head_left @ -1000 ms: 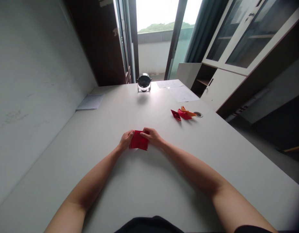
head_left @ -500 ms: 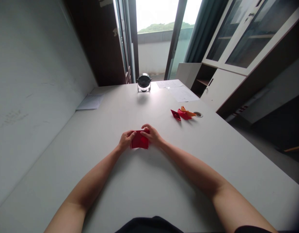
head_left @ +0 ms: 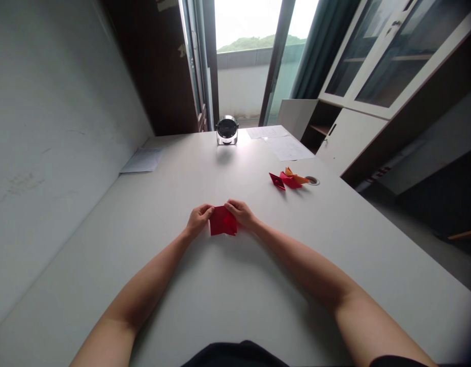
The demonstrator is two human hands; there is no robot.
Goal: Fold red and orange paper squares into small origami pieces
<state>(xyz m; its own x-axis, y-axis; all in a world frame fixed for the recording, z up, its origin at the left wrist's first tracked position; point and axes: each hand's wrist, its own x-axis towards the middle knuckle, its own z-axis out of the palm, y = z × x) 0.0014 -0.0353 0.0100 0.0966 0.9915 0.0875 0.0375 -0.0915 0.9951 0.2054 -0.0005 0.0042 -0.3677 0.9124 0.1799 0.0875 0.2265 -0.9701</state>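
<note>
A folded sheet of red paper (head_left: 222, 222) is held up between both hands over the middle of the white table. My left hand (head_left: 199, 216) pinches its upper left corner, thumb on the near side. At the upper right, my right hand (head_left: 241, 211) grips the paper with thumb and fingers closed. The lower edge of the sheet hangs free, with a small loose flap at its right corner. Some of the fingers are hidden behind the paper.
Folded red and orange paper pieces (head_left: 292, 179) lie to the right, beside a round cable hole (head_left: 313, 181). A small round fan-like device (head_left: 227, 130) stands at the far edge. Printed sheets (head_left: 288, 148) lie far right, another paper (head_left: 142, 160) by the left wall.
The red paper has shifted slightly right and lies flatter. My right hand's fingers, raised above the top edge before, have closed on the paper. My left hand has barely moved.
</note>
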